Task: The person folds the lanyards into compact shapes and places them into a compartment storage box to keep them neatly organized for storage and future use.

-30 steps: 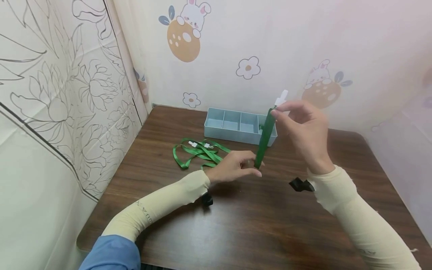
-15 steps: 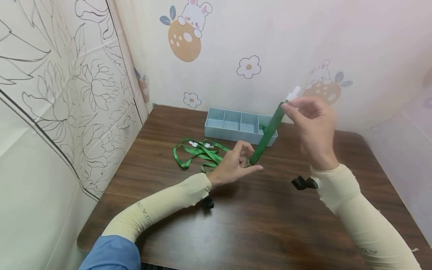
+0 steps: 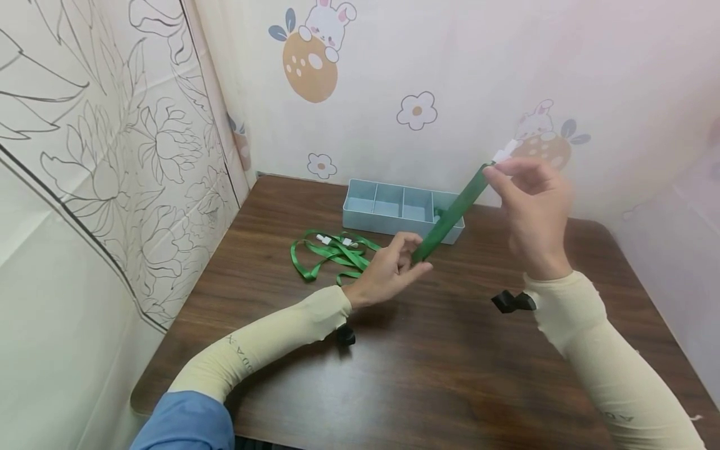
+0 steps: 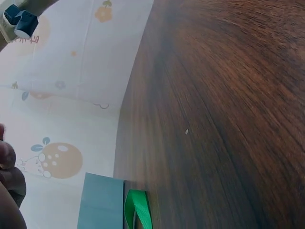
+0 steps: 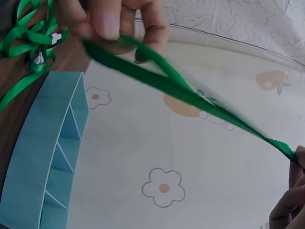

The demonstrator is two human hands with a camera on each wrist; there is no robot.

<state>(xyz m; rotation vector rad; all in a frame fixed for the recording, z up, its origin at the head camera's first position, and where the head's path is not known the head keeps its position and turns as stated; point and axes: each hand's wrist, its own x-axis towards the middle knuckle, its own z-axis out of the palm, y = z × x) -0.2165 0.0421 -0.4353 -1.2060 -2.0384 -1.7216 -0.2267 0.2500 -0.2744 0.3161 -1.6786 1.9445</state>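
Note:
A green lanyard point(image 3: 452, 215) is stretched on a slant above the table. My right hand point(image 3: 534, 209) is raised and pinches its upper end, just below a white clip point(image 3: 508, 149) that sticks out past the fingertips. Lower down, my left hand point(image 3: 388, 269) holds the other end between thumb and fingers. In the right wrist view the doubled strap point(image 5: 176, 88) runs from the left fingers point(image 5: 107, 21) to the right fingers point(image 5: 288, 205). More green lanyards point(image 3: 337, 251) with white clips lie in a loose tangle behind the left hand.
A pale blue divided box point(image 3: 388, 222) with several compartments stands near the back wall. Something green point(image 3: 438, 213) sits in its rightmost compartment, partly behind the held lanyard. The brown wooden table point(image 3: 427, 369) meets patterned curtains at the back and sides.
My right hand has moved right and slightly up with the clip end. My left hand has shifted slightly left and up, so the lanyard slants more and looks longer.

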